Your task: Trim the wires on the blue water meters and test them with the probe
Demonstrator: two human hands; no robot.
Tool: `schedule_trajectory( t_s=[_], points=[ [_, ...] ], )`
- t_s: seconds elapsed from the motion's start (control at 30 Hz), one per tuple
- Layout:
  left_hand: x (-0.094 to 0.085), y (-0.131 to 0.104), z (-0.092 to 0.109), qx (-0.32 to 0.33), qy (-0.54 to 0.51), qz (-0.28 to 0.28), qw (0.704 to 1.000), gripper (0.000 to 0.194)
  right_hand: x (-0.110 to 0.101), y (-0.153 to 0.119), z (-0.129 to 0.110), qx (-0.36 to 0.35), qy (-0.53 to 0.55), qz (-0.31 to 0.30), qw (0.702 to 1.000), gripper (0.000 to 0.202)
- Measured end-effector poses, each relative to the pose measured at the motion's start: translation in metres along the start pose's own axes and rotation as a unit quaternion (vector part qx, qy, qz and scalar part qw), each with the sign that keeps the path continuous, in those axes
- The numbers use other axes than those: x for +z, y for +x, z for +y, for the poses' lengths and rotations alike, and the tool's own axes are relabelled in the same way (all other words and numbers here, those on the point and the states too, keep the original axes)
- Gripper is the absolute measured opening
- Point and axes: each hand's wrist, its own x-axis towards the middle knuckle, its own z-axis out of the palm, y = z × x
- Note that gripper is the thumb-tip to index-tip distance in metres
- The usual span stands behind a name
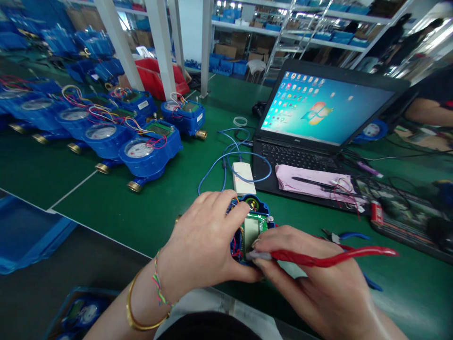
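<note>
Overhead view of an assembly surface (134, 222) w/ 2 bare hands low in the centre. The left hand (201, 236) is closed round an open blue meter (263, 207), fingers over its left side & thumb along the near end, hiding much of the housing. The right hand (318, 283) pinches a red tool (318, 259), grey tip at the near part of the meter's display (252, 230); the fingertips partly cover that tip, so can't tell if it touches. The meter sits just on the near side of a white box (242, 183), long axis running approx. away from the wearer, round black end farthest; a bit of brass (178, 219) shows past the left hand, mostly hidden.

Counts: 1 meter in hand, plus at least 7 other blue meters (139, 150) at left, w/ loose wires on top; the far ones overlap & blur, so no exact no. 1 laptop (311, 111) stands open, w/ 1 pink cloth (290, 177) along its front edge & pens on it. 1 pr. of blue-handled pliers (355, 234) lies partly behind the right hand. Blue cable (211, 174) loops round the white box. At the right edge, a person's arm (430, 112) is cut off.
</note>
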Motion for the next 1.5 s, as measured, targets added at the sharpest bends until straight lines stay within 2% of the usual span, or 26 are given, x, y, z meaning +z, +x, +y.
schedule_trajectory(
  t_s=[0.2, 0.43, 0.73, 1.5],
  points=[
    [-0.001, 0.005, 0.001, -0.015, -0.013, -0.012, 1.000, 0.064, 0.000, -0.003, 0.002, -0.001, -0.008, -0.023, 1.000, 0.012],
    [-0.004, 0.004, 0.002, -0.021, -0.028, -0.006, 0.999, 0.068, 0.003, -0.003, 0.006, -0.025, -0.006, -0.001, 1.000, 0.010],
    [-0.003, 0.005, 0.003, -0.023, -0.037, 0.002, 0.999, 0.067, 0.004, 0.002, 0.008, -0.024, 0.013, -0.010, 1.000, 0.013],
    [-0.005, 0.008, 0.003, -0.043, -0.045, -0.024, 0.998, 0.064, 0.002, 0.004, 0.011, -0.015, 0.043, -0.005, 0.999, 0.012]
  ],
)
